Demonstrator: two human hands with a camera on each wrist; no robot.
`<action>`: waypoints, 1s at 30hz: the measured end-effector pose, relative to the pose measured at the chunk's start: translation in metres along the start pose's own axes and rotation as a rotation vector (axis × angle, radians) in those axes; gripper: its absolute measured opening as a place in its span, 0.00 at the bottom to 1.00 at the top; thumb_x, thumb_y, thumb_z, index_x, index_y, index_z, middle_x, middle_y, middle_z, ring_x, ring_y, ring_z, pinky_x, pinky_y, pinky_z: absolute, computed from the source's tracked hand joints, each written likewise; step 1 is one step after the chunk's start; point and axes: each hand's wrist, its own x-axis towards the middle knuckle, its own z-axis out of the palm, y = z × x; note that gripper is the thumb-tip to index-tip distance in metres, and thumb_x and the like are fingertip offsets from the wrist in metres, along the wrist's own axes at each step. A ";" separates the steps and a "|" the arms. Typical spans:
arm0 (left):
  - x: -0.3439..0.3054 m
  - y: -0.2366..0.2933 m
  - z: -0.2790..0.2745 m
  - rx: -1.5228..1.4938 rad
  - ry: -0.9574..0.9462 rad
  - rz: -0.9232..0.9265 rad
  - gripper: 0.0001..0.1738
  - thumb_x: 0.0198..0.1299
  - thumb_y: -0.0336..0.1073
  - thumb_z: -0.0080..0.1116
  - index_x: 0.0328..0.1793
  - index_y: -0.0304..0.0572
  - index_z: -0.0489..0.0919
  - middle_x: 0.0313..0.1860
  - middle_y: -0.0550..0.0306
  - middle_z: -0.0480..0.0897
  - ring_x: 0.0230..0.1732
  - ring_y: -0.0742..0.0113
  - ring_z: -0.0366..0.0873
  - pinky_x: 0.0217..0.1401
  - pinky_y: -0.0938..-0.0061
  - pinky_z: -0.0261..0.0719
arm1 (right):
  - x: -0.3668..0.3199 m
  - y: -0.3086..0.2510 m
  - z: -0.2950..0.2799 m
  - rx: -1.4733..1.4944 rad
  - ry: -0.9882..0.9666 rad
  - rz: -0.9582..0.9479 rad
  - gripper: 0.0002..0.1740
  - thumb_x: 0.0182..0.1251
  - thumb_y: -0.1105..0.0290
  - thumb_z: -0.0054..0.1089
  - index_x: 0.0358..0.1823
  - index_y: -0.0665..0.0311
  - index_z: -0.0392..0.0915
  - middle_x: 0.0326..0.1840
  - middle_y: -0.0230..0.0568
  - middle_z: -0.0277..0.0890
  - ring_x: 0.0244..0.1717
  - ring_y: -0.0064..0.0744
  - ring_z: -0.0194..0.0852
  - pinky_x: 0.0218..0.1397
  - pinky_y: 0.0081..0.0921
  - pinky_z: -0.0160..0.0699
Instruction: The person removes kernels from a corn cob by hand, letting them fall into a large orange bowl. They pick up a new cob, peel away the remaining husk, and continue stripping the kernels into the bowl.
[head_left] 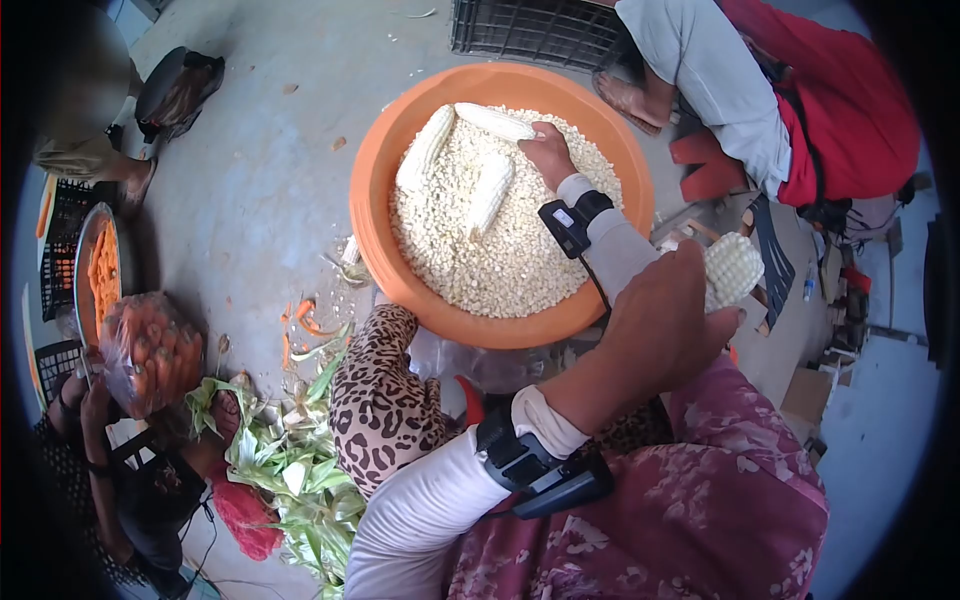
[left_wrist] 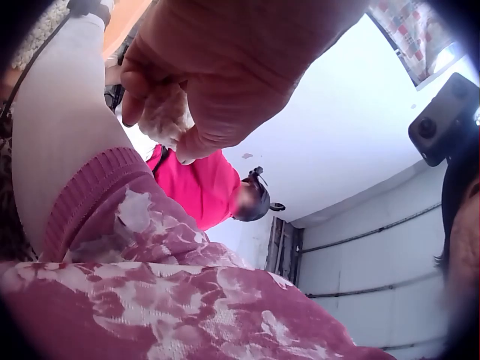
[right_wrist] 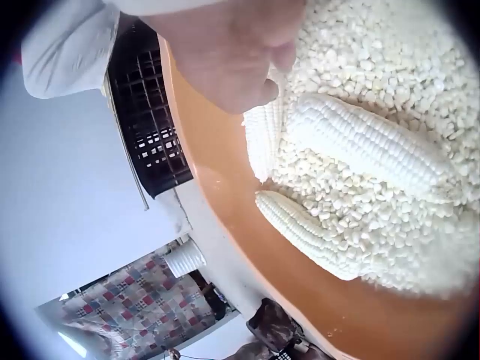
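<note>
A wide orange basin (head_left: 375,240) holds a bed of loose white corn kernels (head_left: 540,270) with several ears of corn lying on top. My right hand (head_left: 548,155) reaches into it and grips the end of one ear of corn (head_left: 490,120) near the far rim; in the right wrist view the fingers curl over that ear (right_wrist: 261,146). Two more ears, one long (head_left: 427,150) and one in the middle (head_left: 490,195), lie beside it. My left hand (head_left: 660,325), crossed over the right forearm, holds a corn cob (head_left: 733,270) outside the basin's right side. Its pale end (left_wrist: 163,116) shows between thumb and fingers.
Green husks (head_left: 300,480) are piled at lower left. A bag of carrots (head_left: 150,355) and a metal bowl of orange pieces (head_left: 103,270) stand farther left. A black crate (head_left: 535,35) is behind the basin. A person in red (head_left: 840,110) sits at upper right.
</note>
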 end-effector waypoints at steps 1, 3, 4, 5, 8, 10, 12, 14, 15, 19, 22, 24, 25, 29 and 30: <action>0.000 0.000 0.000 0.006 0.002 0.007 0.26 0.50 0.42 0.64 0.42 0.24 0.68 0.33 0.29 0.78 0.41 0.34 0.77 0.44 0.54 0.74 | -0.001 -0.004 -0.002 0.035 -0.068 0.045 0.27 0.49 0.73 0.59 0.54 0.71 0.68 0.43 0.47 0.76 0.42 0.36 0.77 0.42 0.27 0.75; 0.000 0.001 0.000 0.014 0.004 0.023 0.26 0.50 0.42 0.64 0.42 0.24 0.68 0.33 0.29 0.78 0.41 0.34 0.77 0.44 0.54 0.74 | -0.005 -0.015 -0.010 0.070 -0.133 0.082 0.26 0.52 0.74 0.58 0.55 0.70 0.68 0.45 0.45 0.74 0.40 0.32 0.77 0.39 0.26 0.75; 0.000 0.002 -0.001 0.027 0.004 0.021 0.26 0.50 0.42 0.64 0.42 0.24 0.68 0.33 0.29 0.78 0.41 0.34 0.77 0.43 0.54 0.74 | -0.011 -0.018 -0.018 0.012 -0.193 0.182 0.24 0.53 0.74 0.57 0.54 0.70 0.69 0.43 0.44 0.75 0.38 0.30 0.77 0.37 0.25 0.75; -0.001 0.003 -0.002 0.038 0.004 0.018 0.26 0.50 0.43 0.64 0.41 0.24 0.68 0.33 0.29 0.78 0.41 0.34 0.77 0.43 0.53 0.74 | -0.016 -0.017 -0.025 -0.047 -0.253 0.284 0.22 0.54 0.73 0.56 0.53 0.69 0.70 0.41 0.42 0.75 0.37 0.29 0.78 0.34 0.25 0.75; -0.003 0.004 -0.005 0.076 0.005 0.037 0.27 0.50 0.43 0.64 0.42 0.24 0.68 0.33 0.30 0.78 0.40 0.36 0.78 0.42 0.55 0.75 | -0.024 -0.023 -0.042 -0.101 -0.254 0.351 0.18 0.56 0.73 0.54 0.49 0.68 0.72 0.38 0.39 0.76 0.33 0.27 0.79 0.29 0.23 0.73; -0.005 0.006 -0.009 0.074 0.010 0.042 0.27 0.50 0.44 0.64 0.42 0.24 0.69 0.32 0.32 0.78 0.40 0.38 0.79 0.41 0.57 0.75 | -0.029 -0.033 -0.055 -0.173 -0.257 0.344 0.15 0.57 0.72 0.55 0.47 0.67 0.73 0.36 0.37 0.76 0.33 0.26 0.78 0.29 0.22 0.73; -0.003 0.010 -0.020 0.072 -0.009 -0.002 0.27 0.50 0.45 0.65 0.42 0.25 0.71 0.34 0.35 0.79 0.40 0.45 0.81 0.40 0.62 0.75 | -0.032 -0.050 -0.070 -0.138 -0.361 0.292 0.16 0.57 0.71 0.56 0.47 0.66 0.73 0.37 0.36 0.76 0.34 0.25 0.78 0.33 0.22 0.73; 0.001 0.003 -0.028 0.131 0.113 0.149 0.23 0.51 0.44 0.64 0.42 0.28 0.74 0.32 0.45 0.79 0.31 0.53 0.78 0.38 0.66 0.75 | -0.020 -0.030 -0.091 0.054 -0.503 0.193 0.17 0.58 0.69 0.57 0.49 0.67 0.73 0.39 0.36 0.76 0.41 0.24 0.76 0.44 0.21 0.72; -0.002 0.017 -0.040 0.126 0.072 0.073 0.24 0.52 0.44 0.64 0.45 0.29 0.75 0.29 0.52 0.79 0.29 0.60 0.77 0.38 0.71 0.75 | -0.028 -0.035 -0.098 0.319 -0.547 0.178 0.17 0.60 0.68 0.56 0.49 0.66 0.73 0.40 0.36 0.76 0.42 0.24 0.76 0.48 0.21 0.70; -0.008 0.021 -0.063 -0.064 0.107 0.054 0.19 0.57 0.47 0.61 0.40 0.36 0.78 0.30 0.61 0.79 0.28 0.79 0.73 0.30 0.83 0.67 | -0.101 -0.142 -0.141 0.771 -1.151 -0.238 0.17 0.69 0.61 0.51 0.55 0.60 0.70 0.44 0.34 0.76 0.41 0.24 0.77 0.45 0.19 0.77; -0.014 0.025 -0.075 -0.166 0.146 0.008 0.21 0.58 0.52 0.60 0.39 0.38 0.79 0.31 0.63 0.80 0.27 0.81 0.73 0.28 0.86 0.64 | -0.112 -0.165 -0.138 0.373 -0.616 -0.054 0.19 0.70 0.60 0.49 0.51 0.68 0.71 0.42 0.37 0.77 0.41 0.22 0.77 0.46 0.21 0.77; -0.018 0.024 -0.082 -0.174 0.215 -0.040 0.24 0.60 0.55 0.56 0.39 0.38 0.79 0.31 0.61 0.81 0.25 0.79 0.73 0.28 0.86 0.64 | -0.132 -0.178 -0.154 0.505 -0.668 -0.056 0.24 0.72 0.55 0.45 0.54 0.70 0.69 0.47 0.44 0.75 0.47 0.30 0.76 0.50 0.23 0.76; -0.020 0.025 -0.086 -0.161 0.246 -0.075 0.25 0.61 0.57 0.54 0.40 0.38 0.79 0.31 0.60 0.81 0.25 0.79 0.73 0.28 0.86 0.65 | -0.141 -0.183 -0.160 0.589 -0.673 -0.055 0.26 0.73 0.52 0.43 0.56 0.70 0.67 0.49 0.46 0.74 0.49 0.33 0.75 0.53 0.25 0.75; -0.020 0.020 -0.097 -0.100 0.210 -0.089 0.28 0.63 0.59 0.50 0.43 0.37 0.79 0.31 0.58 0.81 0.25 0.78 0.73 0.28 0.85 0.65 | -0.170 -0.196 -0.165 0.831 -0.695 -0.078 0.32 0.71 0.46 0.42 0.60 0.69 0.64 0.55 0.51 0.71 0.55 0.37 0.72 0.55 0.29 0.72; -0.020 0.021 -0.095 -0.100 0.246 -0.103 0.29 0.62 0.60 0.51 0.40 0.36 0.79 0.28 0.59 0.81 0.23 0.78 0.73 0.27 0.85 0.65 | -0.174 -0.201 -0.161 0.835 -0.729 -0.117 0.34 0.71 0.44 0.41 0.61 0.68 0.62 0.57 0.52 0.69 0.57 0.37 0.70 0.55 0.29 0.70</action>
